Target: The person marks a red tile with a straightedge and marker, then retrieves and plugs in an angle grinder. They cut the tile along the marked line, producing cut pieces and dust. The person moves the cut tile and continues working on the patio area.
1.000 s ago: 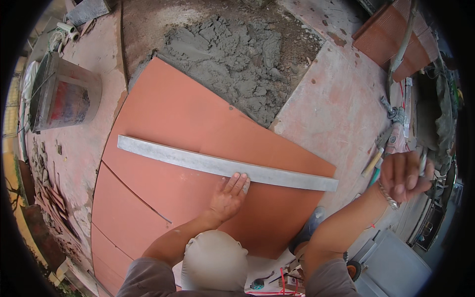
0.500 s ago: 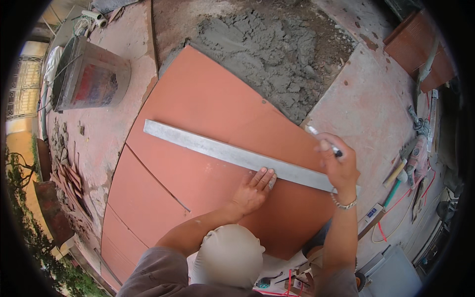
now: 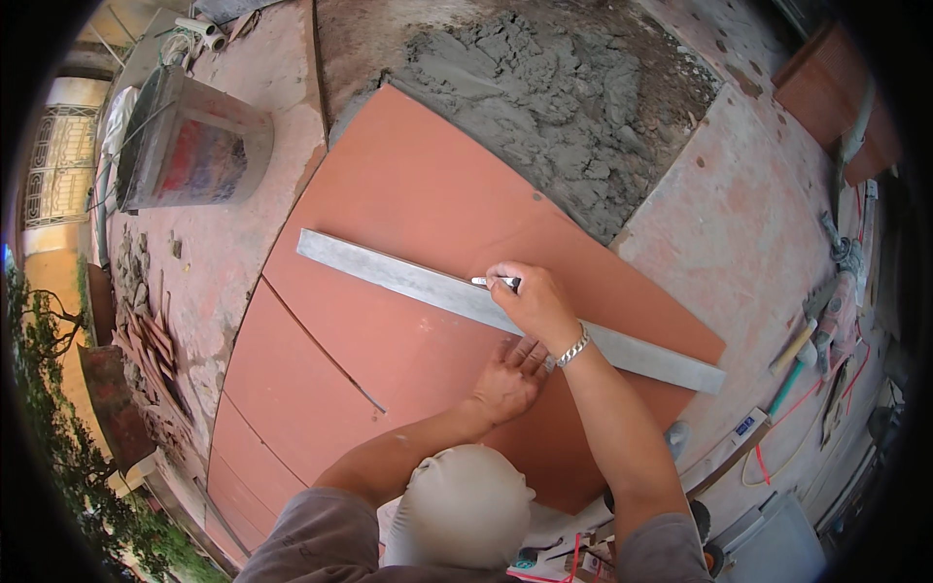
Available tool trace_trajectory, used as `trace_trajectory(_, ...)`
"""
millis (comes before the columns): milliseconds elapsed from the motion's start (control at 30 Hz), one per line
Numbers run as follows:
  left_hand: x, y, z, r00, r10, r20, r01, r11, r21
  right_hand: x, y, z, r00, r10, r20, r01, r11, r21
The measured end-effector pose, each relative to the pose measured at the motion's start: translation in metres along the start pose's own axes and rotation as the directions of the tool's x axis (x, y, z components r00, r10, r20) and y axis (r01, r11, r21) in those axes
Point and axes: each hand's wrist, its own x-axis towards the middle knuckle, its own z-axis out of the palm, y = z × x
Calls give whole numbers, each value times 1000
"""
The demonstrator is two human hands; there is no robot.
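My right hand (image 3: 536, 301) is closed around a marker pen (image 3: 480, 281), white with a dark end. The pen's white end is at the far edge of a long grey metal straightedge (image 3: 394, 275). This bar lies slantwise across large terracotta-coloured tiles (image 3: 408, 175). My left hand (image 3: 510, 382) lies with its fingers stretched out at the bar's near side, partly hidden by my right wrist. Whether its fingertips press on the bar cannot be seen. A dark narrow gap (image 3: 326, 345) runs between tiles on the left.
Wet grey mortar (image 3: 544, 107) spreads beyond the tiles. A large bucket (image 3: 199, 146) stands at the far left, with broken tile strips (image 3: 146, 340) nearer. At the right lie a power tool (image 3: 838, 311), other hand tools and a red cord. A round beige cap (image 3: 462, 505) fills the lower middle.
My right hand has swung left with the pen, from beyond the bar's right part to its middle. My left hand stays beside the bar. The whole view has shifted slightly.
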Motion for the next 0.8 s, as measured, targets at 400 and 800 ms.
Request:
trace_trajectory(400,-1,-1,-2,989,-9,150,11,1000,-11,10,-1,6,991,-133,9,133,972,-192)
trace_trajectory(800,0,-2,0,1000,12,21,-12,999,-30,21,-13,1,985,-137,106,158,961,-225)
